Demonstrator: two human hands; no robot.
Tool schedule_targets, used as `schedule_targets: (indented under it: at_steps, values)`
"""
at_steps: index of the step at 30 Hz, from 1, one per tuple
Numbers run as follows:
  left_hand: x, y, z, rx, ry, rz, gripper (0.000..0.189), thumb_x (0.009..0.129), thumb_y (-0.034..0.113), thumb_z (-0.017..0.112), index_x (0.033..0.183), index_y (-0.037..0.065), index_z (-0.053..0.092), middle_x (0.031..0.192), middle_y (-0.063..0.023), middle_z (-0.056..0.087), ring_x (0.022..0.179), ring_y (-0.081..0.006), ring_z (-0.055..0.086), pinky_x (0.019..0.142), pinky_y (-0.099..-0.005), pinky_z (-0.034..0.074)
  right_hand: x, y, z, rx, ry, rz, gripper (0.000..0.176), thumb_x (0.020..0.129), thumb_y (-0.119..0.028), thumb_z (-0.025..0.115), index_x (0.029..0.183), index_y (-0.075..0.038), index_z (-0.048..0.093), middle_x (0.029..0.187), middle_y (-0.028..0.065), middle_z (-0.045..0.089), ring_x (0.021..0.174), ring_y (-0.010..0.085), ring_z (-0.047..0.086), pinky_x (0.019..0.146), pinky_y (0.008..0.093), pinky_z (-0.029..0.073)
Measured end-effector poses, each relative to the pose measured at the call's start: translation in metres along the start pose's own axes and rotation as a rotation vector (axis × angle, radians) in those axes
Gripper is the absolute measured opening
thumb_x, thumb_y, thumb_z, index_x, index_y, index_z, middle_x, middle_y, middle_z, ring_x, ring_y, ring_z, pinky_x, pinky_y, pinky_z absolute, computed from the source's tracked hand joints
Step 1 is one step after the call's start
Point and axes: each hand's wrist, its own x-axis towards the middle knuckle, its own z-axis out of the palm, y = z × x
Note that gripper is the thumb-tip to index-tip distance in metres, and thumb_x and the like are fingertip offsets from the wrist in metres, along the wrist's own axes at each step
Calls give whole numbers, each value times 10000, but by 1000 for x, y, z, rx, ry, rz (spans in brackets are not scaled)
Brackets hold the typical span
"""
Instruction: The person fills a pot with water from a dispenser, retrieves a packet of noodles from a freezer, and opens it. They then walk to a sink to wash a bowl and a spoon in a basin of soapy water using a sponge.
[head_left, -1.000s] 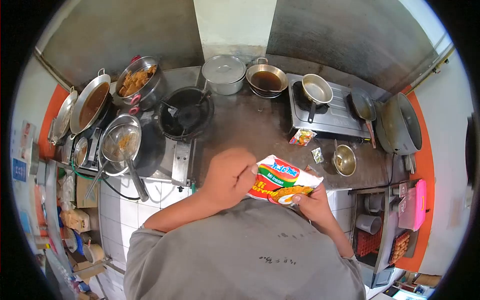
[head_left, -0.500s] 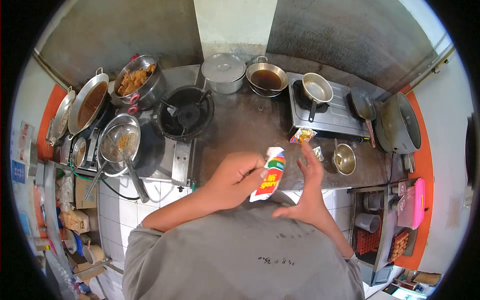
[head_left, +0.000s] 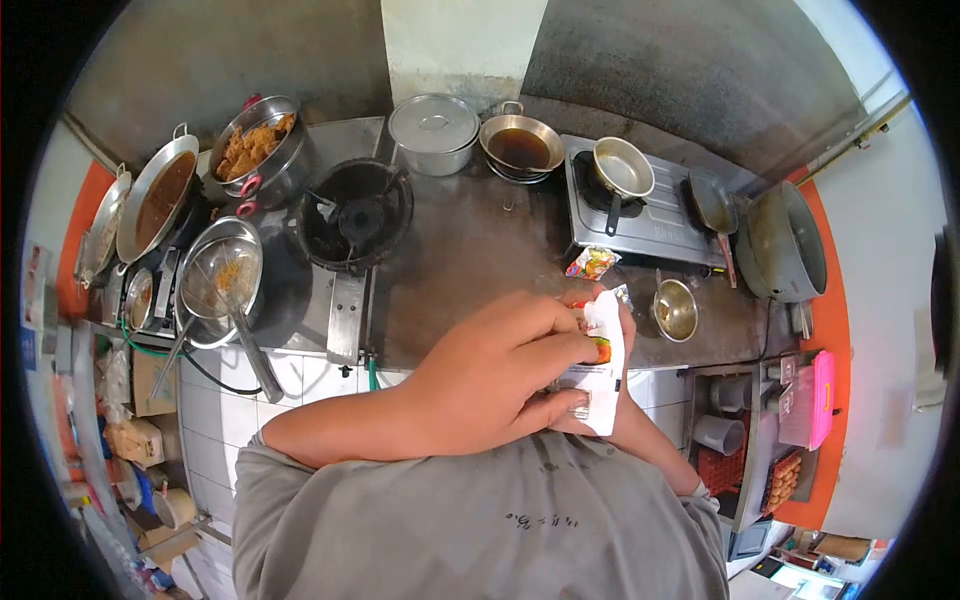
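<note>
Our left hand [head_left: 490,375] and partly hidden right hand [head_left: 628,325] gripped the packet [head_left: 604,385]; no contents showed outside; we could not confirm any tear.

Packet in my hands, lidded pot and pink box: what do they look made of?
Packet: probably thin plastic film, printed, with a slight sheen; it creases and folds easily.
Lidded pot: dull silver-grey metal, perhaps aluminium, since its reflections are soft.
Pink box: likely plastic, smooth; the bright solid pink and see-through side suggest it.
</note>
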Motion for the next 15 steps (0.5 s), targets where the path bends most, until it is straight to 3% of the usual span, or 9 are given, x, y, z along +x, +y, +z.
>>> schedule_targets:
  at_steps: [3, 5, 10, 13, 15]
  values:
    - [1, -2, -3, 17, -2, 4, 395, 772, 137, 830, 1133, 57, 690, 1085, -91, 636, 967, -309, 634, 825, -423, 511, 3, 2, 3, -59, -49, -85, 1307, 650, -150, 971, 1604, -127, 78, 1506, 171, 397, 1361, 296, 495, 1126, 472, 421]
    - [2, -1, -3, 41, 9, 11, 374, 757, 130, 834, 1097, 59, 695, 1049, -79, 644, 931, -300, 643, 799, -420, 513, 6, -5, 4, -31, -43, 20, 1260, 662, -164, 977, 1585, -103, 122, 1484, 161, 422, 1340, 276, 511, 1117, 445, 431]
    - [-5, -7, -4, 331, 130, 126, 288, 705, 90, 817, 971, 75, 710, 902, -52, 662, 793, -278, 655, 707, -411, 508, 8, -3, 9, -12, 20, 59, 1120, 696, -139, 944, 1539, -27, 215, 1405, 147, 477, 1293, 252, 534, 1094, 393, 434]
    - [-6, -19, -3, 132, 137, 14, 245, 721, 82, 797, 950, 80, 710, 886, -66, 663, 779, -279, 655, 695, -404, 508, 12, 1, 8, -109, 24, -29, 1092, 698, -126, 931, 1538, -23, 241, 1387, 151, 481, 1269, 256, 541, 1083, 400, 435]
    - [-2, -17, -6, 128, 123, 41, 229, 732, 75, 791, 947, 78, 710, 876, -69, 663, 766, -281, 652, 687, -401, 506, 16, -5, 5, -209, -29, -13, 1087, 664, -160, 971, 1506, -22, 297, 1374, 159, 485, 1240, 270, 552, 1064, 407, 443]
